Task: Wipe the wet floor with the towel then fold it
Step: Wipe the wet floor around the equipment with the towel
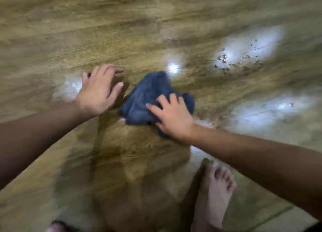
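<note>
A crumpled dark blue towel (153, 97) lies bunched on the wood-patterned floor (139, 40) in the middle of the view. My right hand (172, 116) presses down on the towel's near right part, fingers spread over the cloth. My left hand (99, 90) hovers just left of the towel with fingers apart and holds nothing. Water droplets (238, 59) glisten on the floor to the upper right of the towel, under bright light reflections. The picture is blurred by motion.
My bare right foot (216, 193) stands on the floor at the bottom right, below my right forearm. Part of my other foot (55, 227) shows at the bottom edge. A second wet, shiny patch (278, 108) lies right of the towel.
</note>
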